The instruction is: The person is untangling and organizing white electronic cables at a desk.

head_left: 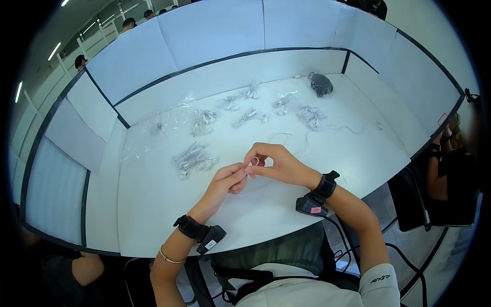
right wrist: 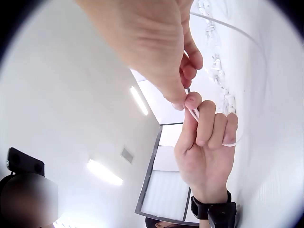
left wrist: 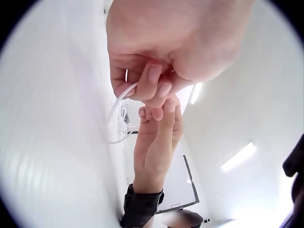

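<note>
Both hands meet above the table's front middle, fingertips close together on a thin white cable [head_left: 257,158]. My left hand [head_left: 228,179] has its fingers curled round the cable; in the left wrist view the cable [left wrist: 114,108] comes out from under the curled fingers of that hand [left wrist: 166,45] and loops down. My right hand [head_left: 280,162] pinches the cable between thumb and fingers, and a small loop shows there. In the right wrist view, a doubled strand [right wrist: 194,113] lies between the fingertips of my right hand [right wrist: 152,42] and my left hand [right wrist: 205,147].
Several bundled white cables [head_left: 192,159] lie left of and beyond the hands on the white table [head_left: 153,204]. Clear plastic bags [head_left: 138,143] are at the left, a dark pouch [head_left: 321,85] at the back right. A loose cable [head_left: 307,140] trails beyond my right hand. Panels [head_left: 225,71] border the table.
</note>
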Motion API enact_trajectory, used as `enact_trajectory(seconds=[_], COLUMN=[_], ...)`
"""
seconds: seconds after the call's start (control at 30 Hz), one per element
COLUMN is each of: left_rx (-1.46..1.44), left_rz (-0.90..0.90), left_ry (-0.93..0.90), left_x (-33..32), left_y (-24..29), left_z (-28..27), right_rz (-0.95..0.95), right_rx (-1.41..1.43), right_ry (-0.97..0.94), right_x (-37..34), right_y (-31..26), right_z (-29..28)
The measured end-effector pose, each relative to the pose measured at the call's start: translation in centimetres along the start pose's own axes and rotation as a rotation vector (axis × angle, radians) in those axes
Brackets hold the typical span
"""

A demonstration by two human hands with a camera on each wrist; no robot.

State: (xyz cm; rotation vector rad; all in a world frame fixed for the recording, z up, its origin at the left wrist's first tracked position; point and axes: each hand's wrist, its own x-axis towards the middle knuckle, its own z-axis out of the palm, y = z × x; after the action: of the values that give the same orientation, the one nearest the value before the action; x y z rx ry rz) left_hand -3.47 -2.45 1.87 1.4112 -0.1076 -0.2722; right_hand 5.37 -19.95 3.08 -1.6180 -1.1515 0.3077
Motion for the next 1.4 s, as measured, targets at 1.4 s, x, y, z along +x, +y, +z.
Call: enact_trajectory(seconds=[1.4], left_rx=[-0.019], left_rz=[0.227], left_ry=[0.408], left_x=[0.5], left_y=[-0.9], left_z=[-1.1], right_rz=[0.156], right_rx=[-0.063], right_ry=[-0.124], right_x=[-0.6], right_y=[1.2], right_z=[1.9])
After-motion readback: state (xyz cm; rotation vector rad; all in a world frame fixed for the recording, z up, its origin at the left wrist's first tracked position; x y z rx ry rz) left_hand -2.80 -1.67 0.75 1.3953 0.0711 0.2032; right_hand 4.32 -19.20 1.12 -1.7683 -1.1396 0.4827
